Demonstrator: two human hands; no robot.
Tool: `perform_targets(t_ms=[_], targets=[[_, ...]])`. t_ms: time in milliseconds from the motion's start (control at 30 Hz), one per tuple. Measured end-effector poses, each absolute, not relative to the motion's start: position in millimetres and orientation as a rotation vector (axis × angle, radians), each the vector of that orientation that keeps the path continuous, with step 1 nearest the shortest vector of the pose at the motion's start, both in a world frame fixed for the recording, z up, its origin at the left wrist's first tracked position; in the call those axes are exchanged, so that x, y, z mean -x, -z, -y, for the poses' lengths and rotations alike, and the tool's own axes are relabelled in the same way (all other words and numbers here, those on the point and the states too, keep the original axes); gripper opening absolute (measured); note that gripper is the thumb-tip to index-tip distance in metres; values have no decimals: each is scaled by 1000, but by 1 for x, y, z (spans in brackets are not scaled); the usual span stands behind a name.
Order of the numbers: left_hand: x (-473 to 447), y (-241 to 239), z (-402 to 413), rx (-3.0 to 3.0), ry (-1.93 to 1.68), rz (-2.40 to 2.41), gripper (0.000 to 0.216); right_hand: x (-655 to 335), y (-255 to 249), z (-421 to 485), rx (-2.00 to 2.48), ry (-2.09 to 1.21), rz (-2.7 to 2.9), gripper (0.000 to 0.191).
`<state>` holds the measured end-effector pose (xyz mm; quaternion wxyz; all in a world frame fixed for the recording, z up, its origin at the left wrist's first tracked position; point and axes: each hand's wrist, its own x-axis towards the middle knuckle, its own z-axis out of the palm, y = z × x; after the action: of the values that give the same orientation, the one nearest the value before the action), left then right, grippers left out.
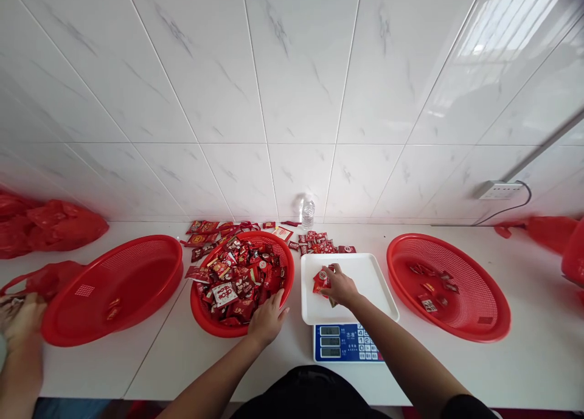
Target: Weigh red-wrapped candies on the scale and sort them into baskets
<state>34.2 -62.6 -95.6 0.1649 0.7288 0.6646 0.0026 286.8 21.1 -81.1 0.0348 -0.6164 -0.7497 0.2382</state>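
My left hand [268, 319] rests on the near right rim of the middle red basket [204, 317], which is heaped with red candy packets [237, 276]; its fingers lie flat and spread, holding nothing. My right hand [338, 285] is over the white tray [365, 285] of the blue digital scale [343, 342], fingers curled down on a small cluster of red packets [320, 280] lying on the tray.
A nearly bare red basket [137, 267] stands at the left, another red basket [474, 322] with a few packets at the right. Loose packets [319, 242] and a water bottle [308, 213] sit by the tiled wall. Red bags [50, 224] lie far left. Another person's hand [20, 322] shows at the left edge.
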Motion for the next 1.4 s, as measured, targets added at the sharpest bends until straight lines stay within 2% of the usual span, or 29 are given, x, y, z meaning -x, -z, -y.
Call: perform_targets(t_ms=[433, 767, 833, 933, 1067, 1267, 1400], targets=[[-36, 94, 62, -2061, 33, -1915, 54, -280, 89, -7, 1917, -622, 2323, 55], [-36, 94, 62, -2063, 46, -1920, 54, -277, 100, 1, 1821, -703, 2127, 25], [-37, 94, 62, -2047, 40, -1917, 54, -282, 98, -4, 1851, -704, 1990, 25], [-37, 94, 62, -2042, 37, -1913, 54, -294, 92, -15, 1897, -740, 1777, 35], [-36, 97, 61, -2088, 27, -1906, 54, -313, 79, -19, 1874, -901, 1654, 44], [-36, 98, 59, -2136, 44, -1907, 53, -318, 67, 15, 1778, -1116, 1823, 32], [-37, 96, 59, -2131, 82, -1918, 52, -303, 72, 37, 1761, -1108, 2008, 26]])
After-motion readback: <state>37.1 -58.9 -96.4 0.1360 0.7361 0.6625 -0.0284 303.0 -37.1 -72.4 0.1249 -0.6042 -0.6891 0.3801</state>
